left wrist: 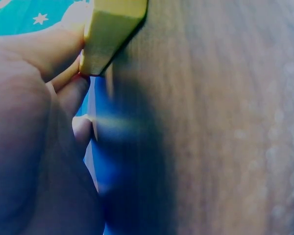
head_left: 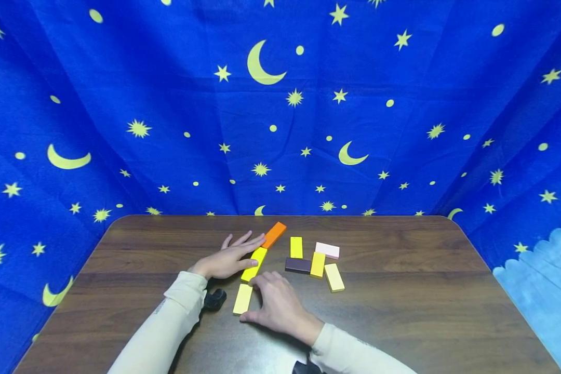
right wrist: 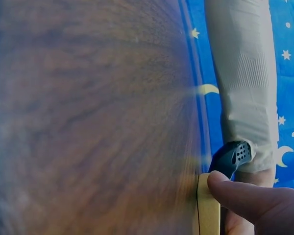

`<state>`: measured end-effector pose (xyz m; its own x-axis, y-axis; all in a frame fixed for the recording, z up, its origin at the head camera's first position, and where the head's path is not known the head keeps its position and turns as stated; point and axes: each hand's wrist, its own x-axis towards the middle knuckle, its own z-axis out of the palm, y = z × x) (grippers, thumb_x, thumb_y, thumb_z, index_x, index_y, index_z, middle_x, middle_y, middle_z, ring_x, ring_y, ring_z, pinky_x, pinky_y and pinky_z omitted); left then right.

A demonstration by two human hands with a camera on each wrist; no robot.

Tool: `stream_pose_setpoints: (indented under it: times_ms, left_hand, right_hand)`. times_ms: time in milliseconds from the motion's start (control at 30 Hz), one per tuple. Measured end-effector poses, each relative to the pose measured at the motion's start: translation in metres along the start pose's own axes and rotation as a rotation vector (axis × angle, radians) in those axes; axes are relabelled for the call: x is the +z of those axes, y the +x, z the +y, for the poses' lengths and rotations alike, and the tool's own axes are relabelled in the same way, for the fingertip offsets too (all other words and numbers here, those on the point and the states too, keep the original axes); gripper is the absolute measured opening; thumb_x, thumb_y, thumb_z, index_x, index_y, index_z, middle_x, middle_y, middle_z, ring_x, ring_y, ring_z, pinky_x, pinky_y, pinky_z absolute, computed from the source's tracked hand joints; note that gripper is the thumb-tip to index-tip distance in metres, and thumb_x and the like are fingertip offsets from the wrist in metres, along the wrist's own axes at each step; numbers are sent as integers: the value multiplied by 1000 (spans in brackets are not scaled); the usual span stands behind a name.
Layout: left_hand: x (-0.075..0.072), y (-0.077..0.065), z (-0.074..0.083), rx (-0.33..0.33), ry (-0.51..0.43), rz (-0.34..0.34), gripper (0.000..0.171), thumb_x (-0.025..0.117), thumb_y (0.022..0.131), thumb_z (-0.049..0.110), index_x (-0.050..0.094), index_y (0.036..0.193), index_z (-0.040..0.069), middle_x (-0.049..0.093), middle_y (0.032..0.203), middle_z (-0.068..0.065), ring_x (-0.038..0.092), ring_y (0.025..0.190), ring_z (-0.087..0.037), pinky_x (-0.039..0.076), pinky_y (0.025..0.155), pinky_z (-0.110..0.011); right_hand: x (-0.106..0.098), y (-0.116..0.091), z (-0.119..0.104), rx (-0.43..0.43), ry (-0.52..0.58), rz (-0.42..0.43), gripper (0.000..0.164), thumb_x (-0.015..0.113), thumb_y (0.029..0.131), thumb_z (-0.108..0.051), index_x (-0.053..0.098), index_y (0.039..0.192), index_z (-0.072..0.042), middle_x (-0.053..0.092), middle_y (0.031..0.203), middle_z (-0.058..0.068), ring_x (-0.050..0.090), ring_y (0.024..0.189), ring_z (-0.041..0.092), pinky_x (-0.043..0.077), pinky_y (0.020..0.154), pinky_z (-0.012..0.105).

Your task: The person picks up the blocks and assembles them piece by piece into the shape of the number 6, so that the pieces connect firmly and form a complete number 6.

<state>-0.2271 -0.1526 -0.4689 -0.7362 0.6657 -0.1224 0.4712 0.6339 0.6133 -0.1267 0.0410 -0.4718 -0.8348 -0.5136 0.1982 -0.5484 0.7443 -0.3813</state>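
A line of three blocks runs diagonally over the table: an orange block (head_left: 274, 235) at the far end, a bright yellow block (head_left: 254, 265) in the middle and a pale yellow block (head_left: 242, 299) nearest. My left hand (head_left: 228, 259) lies beside the line, fingers stretched out. Its fingertips reach the orange block and its thumb rests on the bright yellow one; the left wrist view shows fingers against a yellow block (left wrist: 112, 29). With thumb at the near end and fingers at the far end, my right hand (head_left: 280, 303) grips the pale yellow block (right wrist: 209, 205).
Right of the line lies a loose group: a yellow block (head_left: 296, 247), a dark brown block (head_left: 297, 265), a pink block (head_left: 327, 250), an amber block (head_left: 317, 265) and a cream block (head_left: 334, 277). A blue star-patterned curtain (head_left: 308, 119) hangs behind the wooden table (head_left: 402, 311).
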Motion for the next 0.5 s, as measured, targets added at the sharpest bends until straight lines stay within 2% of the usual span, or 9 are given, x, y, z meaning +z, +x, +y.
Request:
stream_pose_setpoints:
  times_ms: [500]
  left_hand:
    - [1,0,-2,-1,1,2,62,50,106,35,26,161,18,20,167,1,2,155,-31,-13,116,-64]
  right_hand:
    - [0,6,3,8,26,1,61,90,66,-53,71,108,-13,67,100,-4,58,95,12,51,84,32]
